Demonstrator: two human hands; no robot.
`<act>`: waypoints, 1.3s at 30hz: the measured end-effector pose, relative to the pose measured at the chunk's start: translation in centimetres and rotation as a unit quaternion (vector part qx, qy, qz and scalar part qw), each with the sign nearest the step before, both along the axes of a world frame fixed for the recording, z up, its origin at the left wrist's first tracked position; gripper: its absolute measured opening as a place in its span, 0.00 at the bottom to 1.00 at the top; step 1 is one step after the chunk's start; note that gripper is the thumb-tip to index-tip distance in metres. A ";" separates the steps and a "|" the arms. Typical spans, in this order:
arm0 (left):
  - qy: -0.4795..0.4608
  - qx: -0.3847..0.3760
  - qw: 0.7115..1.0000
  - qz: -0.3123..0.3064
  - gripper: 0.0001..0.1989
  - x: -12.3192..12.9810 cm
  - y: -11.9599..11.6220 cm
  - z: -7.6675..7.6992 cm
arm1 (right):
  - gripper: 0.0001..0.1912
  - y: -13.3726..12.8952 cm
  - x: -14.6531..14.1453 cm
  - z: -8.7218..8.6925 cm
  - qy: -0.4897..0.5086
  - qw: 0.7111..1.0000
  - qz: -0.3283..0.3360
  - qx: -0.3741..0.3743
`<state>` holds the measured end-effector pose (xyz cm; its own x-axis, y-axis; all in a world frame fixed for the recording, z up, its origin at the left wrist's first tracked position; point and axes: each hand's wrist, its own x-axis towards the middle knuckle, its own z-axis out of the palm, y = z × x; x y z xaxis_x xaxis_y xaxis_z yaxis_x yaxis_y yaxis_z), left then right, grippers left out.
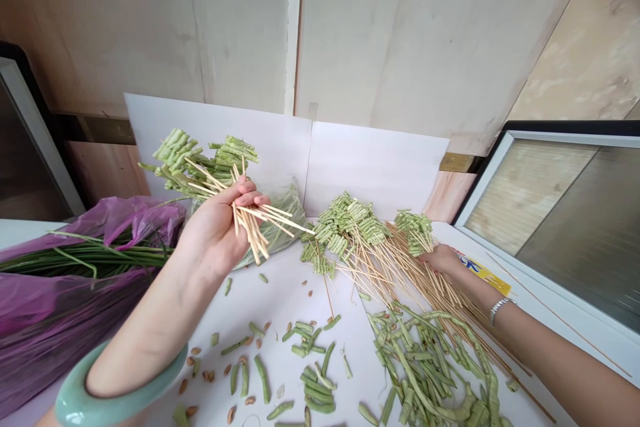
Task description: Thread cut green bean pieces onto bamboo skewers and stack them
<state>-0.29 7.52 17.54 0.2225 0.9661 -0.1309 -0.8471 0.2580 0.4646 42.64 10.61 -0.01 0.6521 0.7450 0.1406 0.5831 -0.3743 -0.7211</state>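
Note:
My left hand (233, 217) is raised at centre left, its fingers wrapped round the stick ends of several bamboo skewers. Cut green bean pieces (177, 150) threaded on those skewers fan out beyond the hand. At the right, my right hand (443, 260) is closed round the sticks of a small bunch of bean skewers (414, 230), low over the bare bamboo skewers (425, 273); its fingertips are partly hidden. Between the hands, a heap of finished bean skewers (350, 223) lies with its sticks pointing toward me.
Loose green beans (430, 367) are piled at front right. Cut pieces (317, 390) and brown beans (231, 415) are scattered across the white table (280, 287). A purple bag (115, 213) with long green stalks lies left. White boards (370, 160) stand at the back.

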 end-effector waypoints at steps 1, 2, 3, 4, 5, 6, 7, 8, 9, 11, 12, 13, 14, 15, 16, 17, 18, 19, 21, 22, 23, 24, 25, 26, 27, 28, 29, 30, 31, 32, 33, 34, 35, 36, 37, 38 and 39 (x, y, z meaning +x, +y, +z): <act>0.003 0.000 1.000 0.004 0.17 0.0 0.0 0.0 | 0.14 -0.2 0.1 0.3 0.014 1.000 -0.010 -0.015; 0.006 0.001 1.000 0.008 0.17 0.0 0.1 0.0 | 0.14 -0.3 0.1 0.7 0.028 0.999 -0.020 -0.029; 0.009 0.001 1.000 0.007 0.16 0.0 0.2 -0.1 | 0.14 -0.5 0.1 1.2 0.042 0.998 -0.029 -0.039; 0.010 0.002 1.000 0.005 0.16 0.0 0.3 -0.2 | 0.14 -0.7 0.0 1.6 0.054 0.997 -0.034 -0.041; 0.008 0.003 1.000 0.004 0.16 0.0 0.5 -0.4 | 0.13 -0.9 -0.1 2.0 0.066 0.996 -0.037 -0.040; 0.007 0.006 1.000 0.002 0.16 0.1 0.8 -0.6 | 0.13 -1.0 -0.2 2.5 0.078 0.996 -0.037 -0.036; 0.005 0.011 1.000 0.002 0.16 0.1 1.0 -0.8 | 0.12 -1.2 -0.4 2.9 0.092 0.995 -0.034 -0.029; 0.006 0.020 1.000 0.005 0.16 0.2 1.3 -1.1 | 0.12 -1.3 -0.6 3.3 0.106 0.994 -0.028 -0.020; 0.010 0.031 0.999 -0.001 0.16 0.2 1.7 -1.4 | 0.11 -1.5 -0.9 3.7 0.120 0.993 -0.019 -0.011; 0.015 0.052 0.998 -0.020 0.16 0.4 2.1 -2.0 | 0.10 -1.8 -1.6 4.6 0.149 0.989 0.004 0.009; 0.019 0.059 0.998 -0.033 0.16 0.5 2.3 -2.2 | 0.10 -1.9 -2.1 5.0 0.162 0.986 0.017 0.019; 0.022 0.065 0.997 -0.045 0.16 0.6 2.3 -2.4 | 0.10 -2.1 -2.5 5.4 0.175 0.984 0.030 0.028; 0.026 0.072 0.995 -0.057 0.15 0.7 2.4 -2.5 | 0.09 -2.3 -3.1 5.8 0.187 0.981 0.042 0.036; 0.031 0.080 0.994 -0.069 0.15 0.9 2.3 -2.7 | 0.09 -2.4 -3.7 6.2 0.199 0.978 0.053 0.044; 0.037 0.089 0.992 -0.079 0.15 1.2 2.3 -3.0 | 0.09 -2.6 -4.3 6.5 0.209 0.974 0.065 0.052; 0.049 0.097 0.990 -0.094 0.15 1.5 2.2 -3.3 | 0.08 -2.7 -5.1 6.8 0.220 0.971 0.075 0.058; 0.063 0.102 0.987 -0.107 0.15 2.0 2.1 -3.7 | 0.08 -2.8 -5.9 7.1 0.231 0.967 0.086 0.064; 0.080 0.100 0.985 -0.115 0.15 2.6 1.9 -4.3 | 0.09 -3.0 -6.7 7.3 0.241 0.963 0.098 0.071; 0.098 0.080 0.985 -0.114 0.13 4.1 1.5 -5.7 | 0.10 -3.3 -8.7 7.6 0.262 0.953 0.126 0.085; 0.102 0.075 0.986 -0.112 0.13 4.9 1.2 -6.6 | 0.10 -3.4 -9.7 7.6 0.272 0.947 0.142 0.092; 0.105 0.065 0.986 -0.111 0.12 5.9 0.9 -7.6 | 0.10 -3.6 -10.8 7.7 0.283 0.941 0.159 0.095; 0.108 0.055 0.987 -0.109 0.12 6.9 0.7 -8.5 | 0.10 -3.7 -11.9 7.6 0.293 0.935 0.173 0.098; 0.111 0.043 0.987 -0.109 0.13 7.8 0.4 -9.3 | 0.09 -3.9 -12.9 7.6 0.301 0.930 0.185 0.103; 0.114 0.031 0.987 -0.113 0.14 8.7 0.2 -10.1 | 0.10 -4.0 -13.9 7.4 0.308 0.925 0.197 0.104; 0.118 0.019 0.985 -0.121 0.14 9.6 0.2 -10.7 | 0.10 -4.0 -14.7 7.3 0.316 0.920 0.208 0.104; 0.120 0.007 0.985 -0.122 0.15 10.3 0.1 -11.1 | 0.10 -4.1 -15.5 7.1 0.325 0.915 0.217 0.102; 0.124 -0.005 0.985 -0.120 0.15 11.0 0.2 -11.4 | 0.10 -4.0 -16.2 6.9 0.334 0.910 0.224 0.100; 0.127 -0.015 0.985 -0.116 0.15 11.6 0.3 -11.6 | 0.10 -4.0 -16.8 6.6 0.343 0.906 0.230 0.097; 0.129 -0.021 0.985 -0.114 0.15 12.2 0.4 -11.7 | 0.10 -3.9 -17.2 6.4 0.353 0.901 0.236 0.095; 0.129 -0.023 0.985 -0.110 0.15 12.7 0.5 -11.7 | 0.10 -3.7 -17.7 6.2 0.362 0.895 0.243 0.094; 0.126 -0.022 0.986 -0.102 0.14 13.1 0.6 -11.7 | 0.10 -3.6 -18.0 6.0 0.372 0.888 0.252 0.094; 0.122 -0.019 0.988 -0.093 0.13 13.5 0.7 -11.7 | 0.10 -3.5 -18.3 5.9 0.381 0.882 0.260 0.095; 0.118 -0.016 0.989 -0.086 0.13 13.8 0.7 -11.7 | 0.10 -3.4 -18.5 5.8 0.388 0.876 0.268 0.099; 0.114 -0.014 0.990 -0.084 0.13 14.1 0.7 -11.8 | 0.10 -3.2 -18.7 5.7 0.393 0.872 0.273 0.103; 0.111 -0.014 0.990 -0.084 0.14 14.3 0.8 -11.8 | 0.10 -3.1 -18.7 5.6 0.397 0.869 0.276 0.110; 0.108 -0.016 0.990 -0.086 0.15 14.5 0.8 -11.9 | 0.10 -3.0 -18.8 5.6 0.398 0.866 0.277 0.117; 0.105 -0.018 0.990 -0.088 0.16 14.6 0.9 -12.0 | 0.10 -2.9 -18.7 5.5 0.399 0.865 0.279 0.124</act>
<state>14.32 8.41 5.53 0.3522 0.9081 -0.2264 -0.6734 0.4139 0.6125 23.92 7.76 5.53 0.1641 0.9864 0.0115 -0.0972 0.0277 -0.9949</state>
